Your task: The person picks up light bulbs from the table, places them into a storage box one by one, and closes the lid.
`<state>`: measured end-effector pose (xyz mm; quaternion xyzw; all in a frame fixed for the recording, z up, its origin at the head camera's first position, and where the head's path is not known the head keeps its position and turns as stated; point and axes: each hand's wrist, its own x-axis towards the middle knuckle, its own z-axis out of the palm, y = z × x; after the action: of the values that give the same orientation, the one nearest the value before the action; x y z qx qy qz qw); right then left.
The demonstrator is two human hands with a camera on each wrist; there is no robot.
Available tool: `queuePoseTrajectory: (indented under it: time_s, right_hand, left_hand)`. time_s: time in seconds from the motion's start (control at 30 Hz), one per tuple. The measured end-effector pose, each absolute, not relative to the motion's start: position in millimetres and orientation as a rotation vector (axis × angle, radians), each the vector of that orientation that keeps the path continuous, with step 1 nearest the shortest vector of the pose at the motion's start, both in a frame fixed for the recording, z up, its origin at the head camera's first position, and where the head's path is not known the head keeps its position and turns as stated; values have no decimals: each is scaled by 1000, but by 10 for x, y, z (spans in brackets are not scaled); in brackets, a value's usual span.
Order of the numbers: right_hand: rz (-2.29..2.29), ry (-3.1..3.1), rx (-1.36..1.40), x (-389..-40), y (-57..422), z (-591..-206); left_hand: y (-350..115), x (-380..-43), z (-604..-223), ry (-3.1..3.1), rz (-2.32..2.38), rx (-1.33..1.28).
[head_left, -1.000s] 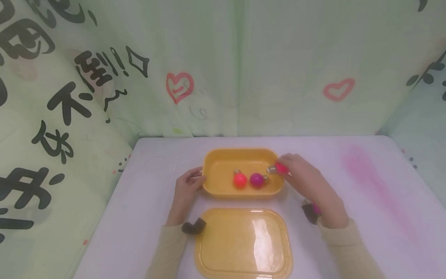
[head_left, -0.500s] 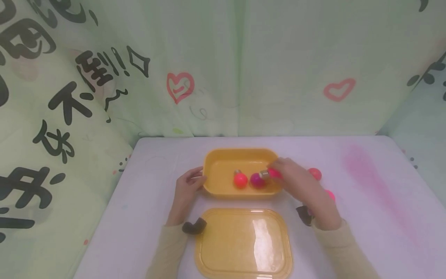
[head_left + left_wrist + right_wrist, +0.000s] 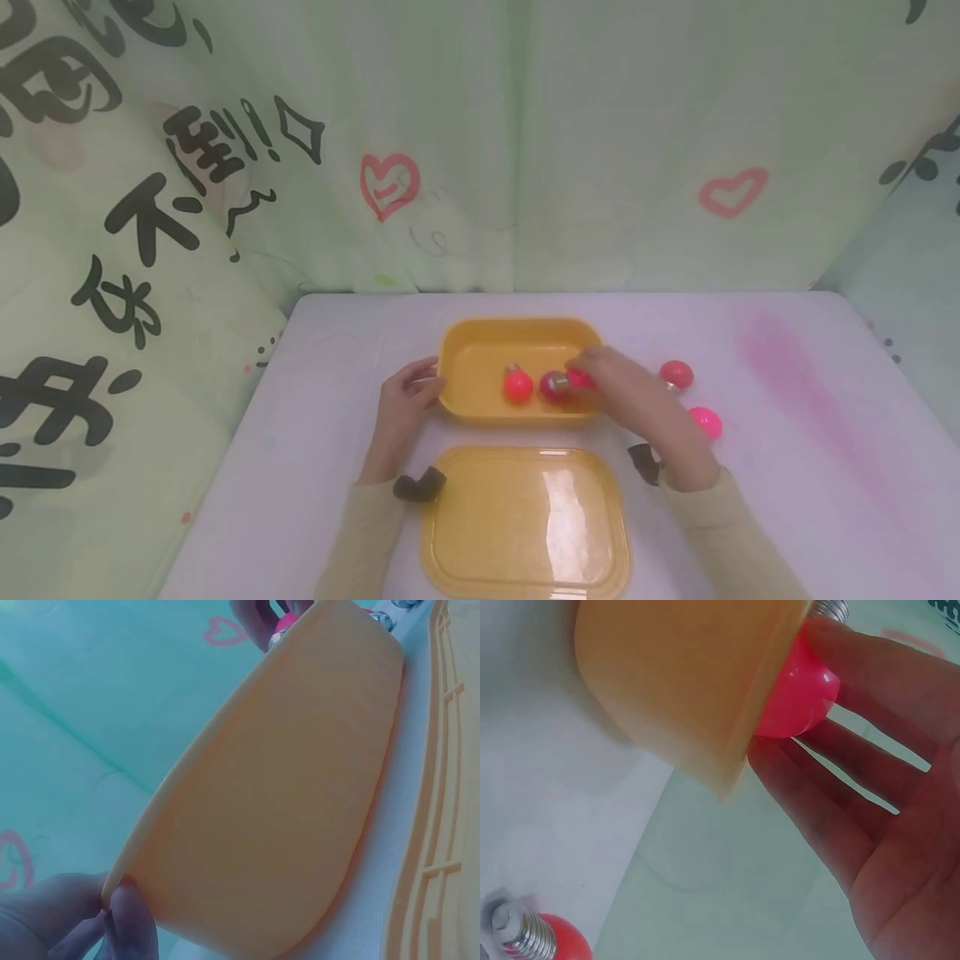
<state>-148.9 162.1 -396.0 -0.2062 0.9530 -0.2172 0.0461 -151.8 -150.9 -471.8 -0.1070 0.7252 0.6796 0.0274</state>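
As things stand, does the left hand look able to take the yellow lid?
Probably yes, but the left hand would first need to release its grip on the yellow box. The yellow lid lies close by, with nothing seen resting on it.

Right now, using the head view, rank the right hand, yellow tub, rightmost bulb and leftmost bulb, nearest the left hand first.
From the left hand:
1. Yellow tub: held at its left end.
2. Leftmost bulb: inside the tub.
3. Right hand: at the tub's right end.
4. Rightmost bulb: on the table, farther right.
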Motion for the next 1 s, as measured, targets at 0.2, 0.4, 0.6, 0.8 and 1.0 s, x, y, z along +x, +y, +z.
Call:
queuePoseTrajectory:
  time_s: [0.2,0.4,0.6,0.8,1.0]
  right_hand:
    - [-654,2904,-661,-1544,1596,-4028]
    - [-647,2906,-690,-1573,1602,-4095]
    - [-639,2908,-773,-1653,1571,-4183]
    - [-594,2905,-768,-1698,1527,-4232]
    - [-624,2893,-828,-1752,1483,-4272]
  left_hand:
    - [-1516,-1531,-4701,2225,2077,-342]
    - [-1511,-1522,-4714,2232,2099,-329]
    - [-1511,-1513,-4734,2259,2127,-285]
    - [-1518,-1518,-4750,2257,2132,-279]
    - [-1517,-1516,-4753,2253,2125,-295]
